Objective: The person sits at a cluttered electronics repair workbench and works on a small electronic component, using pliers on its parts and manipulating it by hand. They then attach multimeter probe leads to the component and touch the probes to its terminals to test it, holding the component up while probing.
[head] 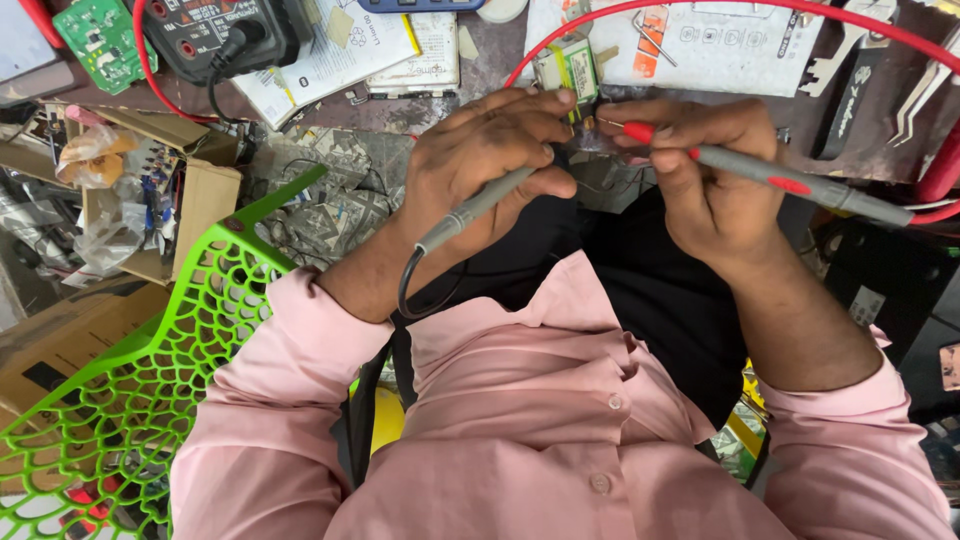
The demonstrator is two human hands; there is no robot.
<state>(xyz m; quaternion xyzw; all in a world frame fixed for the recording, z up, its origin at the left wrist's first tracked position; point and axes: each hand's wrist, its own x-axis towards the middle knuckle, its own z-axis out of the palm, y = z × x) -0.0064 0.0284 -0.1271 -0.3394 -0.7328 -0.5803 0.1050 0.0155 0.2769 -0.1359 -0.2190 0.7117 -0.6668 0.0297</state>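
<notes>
My left hand [495, 150] grips a grey test probe [470, 212] with a black lead trailing toward my pink shirt. My right hand [705, 170] holds a grey probe with red bands [780, 180], its metal tip pointing left toward a small component [568, 68] with a green label at the bench edge. The fingertips of both hands meet just under that component. A red lead [700, 8] arcs above both hands. A black multimeter [215, 35] sits at the upper left with red and black leads plugged in.
A green lattice plastic chair [130, 380] stands at the lower left. Cardboard boxes with plastic bags and parts [130, 190] lie left. Papers [350, 45], a green circuit board [100, 35] and metal tools [860, 60] crowd the bench.
</notes>
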